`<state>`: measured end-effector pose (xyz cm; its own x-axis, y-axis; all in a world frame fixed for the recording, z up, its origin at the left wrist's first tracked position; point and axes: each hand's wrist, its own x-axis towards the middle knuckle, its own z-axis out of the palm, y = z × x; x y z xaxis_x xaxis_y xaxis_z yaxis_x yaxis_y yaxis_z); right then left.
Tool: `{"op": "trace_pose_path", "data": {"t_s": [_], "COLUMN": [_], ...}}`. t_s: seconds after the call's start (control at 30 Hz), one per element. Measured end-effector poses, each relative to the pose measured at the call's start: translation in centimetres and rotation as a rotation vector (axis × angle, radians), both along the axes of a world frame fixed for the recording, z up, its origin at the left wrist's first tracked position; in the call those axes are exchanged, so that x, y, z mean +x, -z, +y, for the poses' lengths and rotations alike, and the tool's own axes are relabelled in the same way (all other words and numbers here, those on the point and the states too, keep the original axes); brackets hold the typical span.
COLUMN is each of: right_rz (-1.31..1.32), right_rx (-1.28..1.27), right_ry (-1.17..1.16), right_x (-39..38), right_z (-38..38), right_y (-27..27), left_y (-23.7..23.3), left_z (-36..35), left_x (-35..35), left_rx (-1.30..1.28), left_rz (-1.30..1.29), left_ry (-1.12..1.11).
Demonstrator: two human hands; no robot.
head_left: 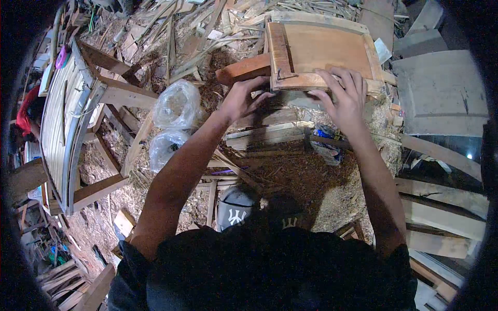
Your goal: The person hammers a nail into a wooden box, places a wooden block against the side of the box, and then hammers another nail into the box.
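A framed wooden panel [327, 49] lies ahead of me with its near edge toward my body. A darker brown strip runs along its left side. My right hand [345, 96] grips the near rail, fingers over the top and thumb at the lower edge. At the near left corner is my left hand [244, 98], its fingers and thumb curved apart, fingertips right at the panel's side. A reddish-brown wood piece [244, 70] juts out leftward from beside the panel, just beyond my left hand.
A slatted wooden frame [65, 119] stands at left, beside clear plastic bags [176, 106]. Planks [441, 212] and grey boards [441, 93] lie at right. Wood scraps and sawdust cover the ground around my shoes [234, 210]. A person's red sleeve [25, 111] shows at far left.
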<state>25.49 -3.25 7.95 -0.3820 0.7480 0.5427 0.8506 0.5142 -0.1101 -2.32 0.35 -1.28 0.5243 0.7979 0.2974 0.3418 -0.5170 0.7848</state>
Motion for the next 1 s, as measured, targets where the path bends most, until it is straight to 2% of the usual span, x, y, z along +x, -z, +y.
{"op": "trace_pose_path", "data": {"t_s": [0.77, 0.93, 1.0], "right_rz": [-0.041, -0.049, -0.054], "right_rx": [0.026, 0.034, 0.04], "right_ry": [0.039, 0.047, 0.048], "right_x": [-0.6, -0.8, -0.8], "right_z": [-0.8, -1.0, -1.0], "right_y": [0.6, 0.5, 0.5], "left_y": [0.1, -0.3, -0.7], "left_z": [-0.6, -1.0, -1.3], "left_x": [0.1, -0.1, -0.3], "left_rx": [-0.056, -0.041, -0.061], "left_rz": [-0.025, 0.049, -0.001], "left_ry": [0.024, -0.049, -0.066]}}
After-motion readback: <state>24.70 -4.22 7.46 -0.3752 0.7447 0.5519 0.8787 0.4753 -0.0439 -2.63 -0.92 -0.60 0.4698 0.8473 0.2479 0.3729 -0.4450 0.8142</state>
